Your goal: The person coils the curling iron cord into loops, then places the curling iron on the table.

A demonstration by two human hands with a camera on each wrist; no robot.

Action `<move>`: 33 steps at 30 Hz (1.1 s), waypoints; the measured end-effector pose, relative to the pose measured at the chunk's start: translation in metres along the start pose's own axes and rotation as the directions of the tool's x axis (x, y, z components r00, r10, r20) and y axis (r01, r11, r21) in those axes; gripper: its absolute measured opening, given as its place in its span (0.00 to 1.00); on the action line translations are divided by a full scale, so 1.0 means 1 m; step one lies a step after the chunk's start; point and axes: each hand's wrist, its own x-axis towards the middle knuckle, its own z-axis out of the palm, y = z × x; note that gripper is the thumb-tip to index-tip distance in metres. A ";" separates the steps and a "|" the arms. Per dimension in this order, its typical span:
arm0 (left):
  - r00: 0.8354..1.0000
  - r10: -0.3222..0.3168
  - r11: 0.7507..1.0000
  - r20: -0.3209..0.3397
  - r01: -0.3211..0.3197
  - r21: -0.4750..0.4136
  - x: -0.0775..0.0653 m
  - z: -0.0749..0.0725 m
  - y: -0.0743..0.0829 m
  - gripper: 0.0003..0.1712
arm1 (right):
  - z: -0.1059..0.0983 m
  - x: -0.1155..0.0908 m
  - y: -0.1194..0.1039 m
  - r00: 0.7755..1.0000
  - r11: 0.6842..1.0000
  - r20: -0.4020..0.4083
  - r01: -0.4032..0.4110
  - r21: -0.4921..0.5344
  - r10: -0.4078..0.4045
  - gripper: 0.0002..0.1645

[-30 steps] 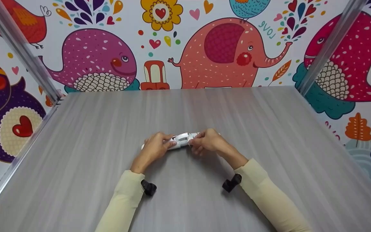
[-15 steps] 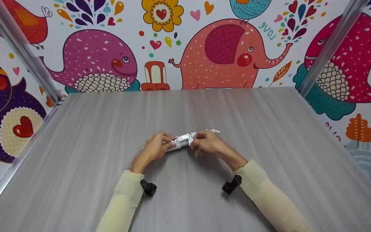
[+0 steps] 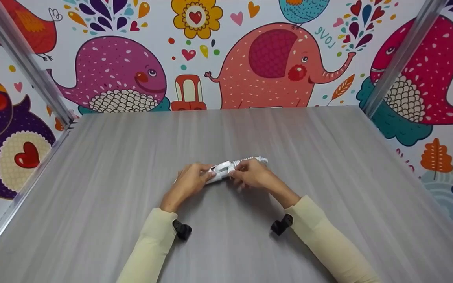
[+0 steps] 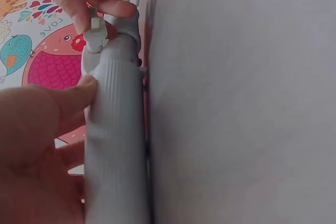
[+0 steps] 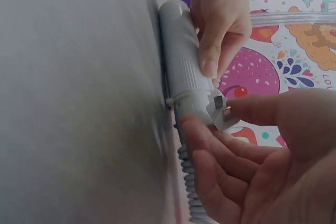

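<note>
A white tubular handle (image 3: pixel 219 177) with a ribbed grip lies on the table, slanting up to the right. My left hand (image 3: pixel 189 181) grips its left part, the thumb along the ribbed side (image 4: pixel 116 93). My right hand (image 3: pixel 251 173) pinches a small white clip-like piece (image 5: pixel 219 109) with a dark slot, at the tube's right end. In the right wrist view, a thin band (image 5: pixel 184 96) circles the tube near that end. A grey coiled cord (image 5: pixel 192 187) runs on from there, partly behind my right fingers. A curved white strip (image 3: pixel 222 166) arches over the tube between my hands.
The grey wood-grain table (image 3: pixel 132 145) extends around both hands. Behind it stands a printed wall (image 3: pixel 266 70) with cartoon animals, and metal posts (image 3: pixel 403 63) rise at the corners. A black wrist camera (image 3: pixel 182 230) sits on each cuff.
My right hand has shifted only slightly, and more of the cord's far end shows past it. The small piece tilted outward half a second ago and now sits closer to the tube. My left hand keeps its hold.
</note>
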 end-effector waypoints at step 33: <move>1.000 0.024 0.999 -0.020 -0.025 -0.047 0.003 -0.013 0.008 0.22 | -0.035 -0.008 -0.006 0.968 0.966 -0.218 0.063 -0.252 -0.121 0.30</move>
